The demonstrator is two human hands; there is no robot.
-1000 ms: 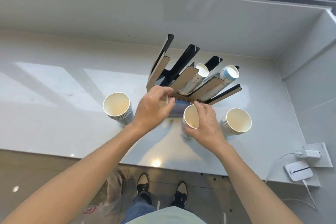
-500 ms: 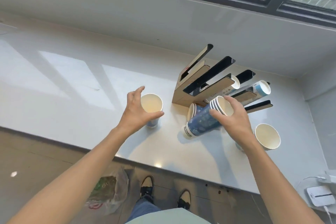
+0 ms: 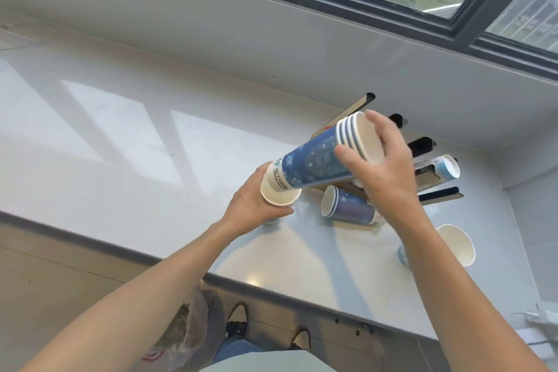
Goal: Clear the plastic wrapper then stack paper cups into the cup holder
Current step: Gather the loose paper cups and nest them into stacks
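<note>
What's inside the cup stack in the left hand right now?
The base of the blue stack, held by the right hand, sits tilted in the mouth of the left hand's stack. Its depth inside is hidden.

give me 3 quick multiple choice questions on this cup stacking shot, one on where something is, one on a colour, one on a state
1. Where is the base of the blue stack held by the right hand?
A. in the mouth of the cup in the left hand
B. inside the cup holder
C. flat on the counter

2. What colour is the pattern on the lying stack near the holder?
A. red
B. blue
C. green

3. How is the stack in the right hand oriented?
A. upright
B. upside down
C. tilted, open end up and to the right

Answers: 1 A, its narrow end sits in the cup's white opening. 2 B, its wall shows a dark blue print. 3 C, the rims point toward the holder while the base dips left.
</note>
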